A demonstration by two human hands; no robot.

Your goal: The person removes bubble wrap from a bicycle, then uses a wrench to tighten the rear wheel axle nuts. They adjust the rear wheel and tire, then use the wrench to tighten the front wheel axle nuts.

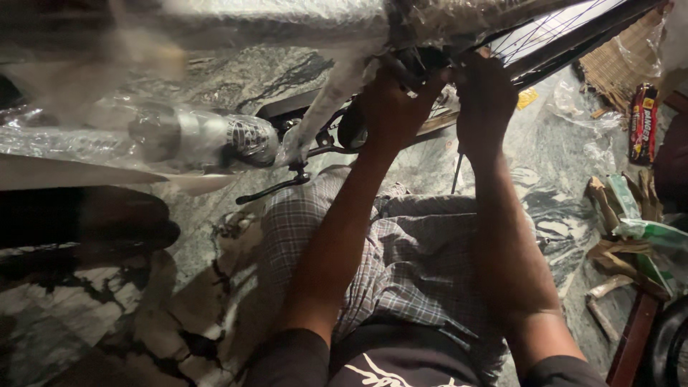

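A bicycle frame (215,21) wrapped in clear bubble plastic crosses the top of the head view. A wrapped white tube (326,107) slants down from it. My left hand (393,100) is closed around dark parts where the tubes meet. Just to its right, my right hand (486,97) grips the same spot; what its fingers hold is hidden. Behind my hands a spoked wheel (552,29) with a black tyre runs to the upper right. A black lever (276,188) hangs below the frame. My lap wears a checked cloth (401,251).
A marbled stone floor (559,143) lies underneath. Torn cardboard and green-printed wrapping (638,229) lie at the right, with a red packet (643,122) and a woven mat (616,64) beyond. A black saddle-like shape (86,222) sits at the left. A tyre edge (670,351) shows at the bottom right.
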